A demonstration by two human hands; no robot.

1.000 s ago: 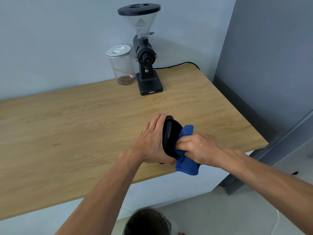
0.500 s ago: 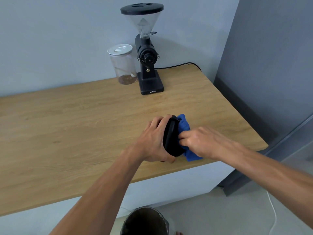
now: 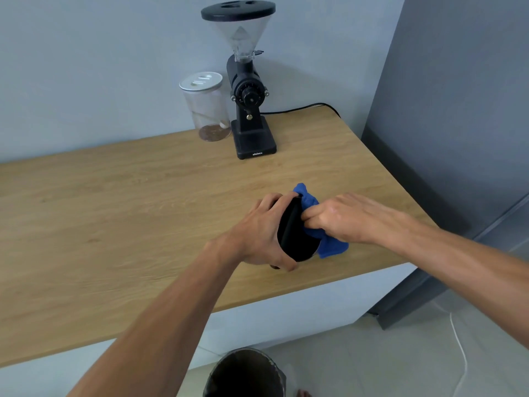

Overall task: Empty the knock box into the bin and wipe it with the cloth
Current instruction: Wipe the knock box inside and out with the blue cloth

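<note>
Wiping the knock box over the counter's front right part

The black knock box (image 3: pixel 296 233) is tipped on its side above the wooden counter (image 3: pixel 114 213), its opening turned to my right; my left hand (image 3: pixel 259 234) cups its base, fingers curled over the top rim and thumb hooked under the lower edge, forearm reaching in from the lower left. My right hand (image 3: pixel 340 217) comes in from the right with the wrist level, fingers bunched tight on the blue cloth (image 3: pixel 329 245) and pressing it at the box's mouth; a fold of cloth sticks up above the box, another hangs below my palm. The bin (image 3: pixel 246 373) stands on the floor beneath the counter's edge. At the back, by the wall, a coffee grinder (image 3: pixel 249 93) stands just beside a clear jar (image 3: pixel 207 107)
</note>
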